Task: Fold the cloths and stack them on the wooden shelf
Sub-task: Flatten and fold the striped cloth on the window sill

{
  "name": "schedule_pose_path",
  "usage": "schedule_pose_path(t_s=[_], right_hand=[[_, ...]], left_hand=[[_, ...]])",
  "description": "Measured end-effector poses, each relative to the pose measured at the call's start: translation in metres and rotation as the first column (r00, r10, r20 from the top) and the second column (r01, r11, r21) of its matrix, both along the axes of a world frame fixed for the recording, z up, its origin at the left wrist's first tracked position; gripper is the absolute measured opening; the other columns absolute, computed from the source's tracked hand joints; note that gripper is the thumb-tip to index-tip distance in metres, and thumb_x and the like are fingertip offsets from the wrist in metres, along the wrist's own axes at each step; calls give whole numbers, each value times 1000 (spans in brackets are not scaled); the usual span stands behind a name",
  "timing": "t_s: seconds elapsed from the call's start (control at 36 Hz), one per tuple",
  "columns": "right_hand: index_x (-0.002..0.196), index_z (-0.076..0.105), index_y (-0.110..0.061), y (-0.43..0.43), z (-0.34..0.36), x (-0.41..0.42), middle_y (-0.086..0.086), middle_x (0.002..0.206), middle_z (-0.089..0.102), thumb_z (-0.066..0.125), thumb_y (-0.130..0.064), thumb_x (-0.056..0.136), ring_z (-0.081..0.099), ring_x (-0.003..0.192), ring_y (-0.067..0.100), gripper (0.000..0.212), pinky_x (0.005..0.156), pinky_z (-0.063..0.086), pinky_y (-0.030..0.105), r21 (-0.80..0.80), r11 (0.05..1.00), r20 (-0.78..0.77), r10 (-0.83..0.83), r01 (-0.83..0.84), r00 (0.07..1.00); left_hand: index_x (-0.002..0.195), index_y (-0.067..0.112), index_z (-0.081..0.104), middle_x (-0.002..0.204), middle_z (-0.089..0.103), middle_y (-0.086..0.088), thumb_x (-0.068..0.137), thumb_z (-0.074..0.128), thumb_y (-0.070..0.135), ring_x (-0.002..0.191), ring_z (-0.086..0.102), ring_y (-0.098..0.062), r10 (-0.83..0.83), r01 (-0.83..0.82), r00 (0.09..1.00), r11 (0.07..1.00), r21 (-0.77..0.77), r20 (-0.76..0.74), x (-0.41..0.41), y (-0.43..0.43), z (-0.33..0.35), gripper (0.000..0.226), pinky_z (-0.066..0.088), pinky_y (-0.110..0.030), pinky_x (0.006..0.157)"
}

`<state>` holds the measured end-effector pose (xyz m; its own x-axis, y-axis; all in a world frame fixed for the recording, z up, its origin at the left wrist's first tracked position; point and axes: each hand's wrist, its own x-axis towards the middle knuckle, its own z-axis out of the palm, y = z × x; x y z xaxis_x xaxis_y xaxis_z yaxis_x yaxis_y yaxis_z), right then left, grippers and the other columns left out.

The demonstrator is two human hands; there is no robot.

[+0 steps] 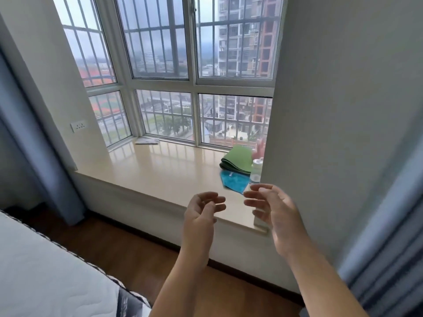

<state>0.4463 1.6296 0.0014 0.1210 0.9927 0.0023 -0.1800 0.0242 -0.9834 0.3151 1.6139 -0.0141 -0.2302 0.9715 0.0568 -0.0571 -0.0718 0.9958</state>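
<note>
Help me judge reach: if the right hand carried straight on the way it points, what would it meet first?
Most likely the blue cloth on the sill, just past the right hand; depth is unclear, so it might pass above.

Folded green cloth [238, 159] beside flat blue cloth [234, 180].

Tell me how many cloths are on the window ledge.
2: a green cloth folded at the right end of the ledge, and a blue cloth just in front of it. The wall corner may hide more.
</note>
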Motion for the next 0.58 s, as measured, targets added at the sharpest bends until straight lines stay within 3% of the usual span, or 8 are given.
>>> schedule_pose_path(t_s=[0.19,0.58], right_hand=[[83,61,-15,133,1,3,-3,71,70,42,-8,94,64,68,12,22,71,43,30,35,997,-53,76,-74,996],[87,60,-14,324,-10,-79,4,84,69,40,-7,95,63,79,18,22,69,43,28,-11,942,-24,334,-334,942]], left_hand=[[97,19,56,95,69,4,98,36,6,86,66,-6,105,-105,994,994,2,8,-3,115,1,24,47,-26,78],[95,18,59,94,70,3,97,38,5,83,66,-5,415,-414,908,910,-39,61,-76,274,1,25,44,-26,75]])
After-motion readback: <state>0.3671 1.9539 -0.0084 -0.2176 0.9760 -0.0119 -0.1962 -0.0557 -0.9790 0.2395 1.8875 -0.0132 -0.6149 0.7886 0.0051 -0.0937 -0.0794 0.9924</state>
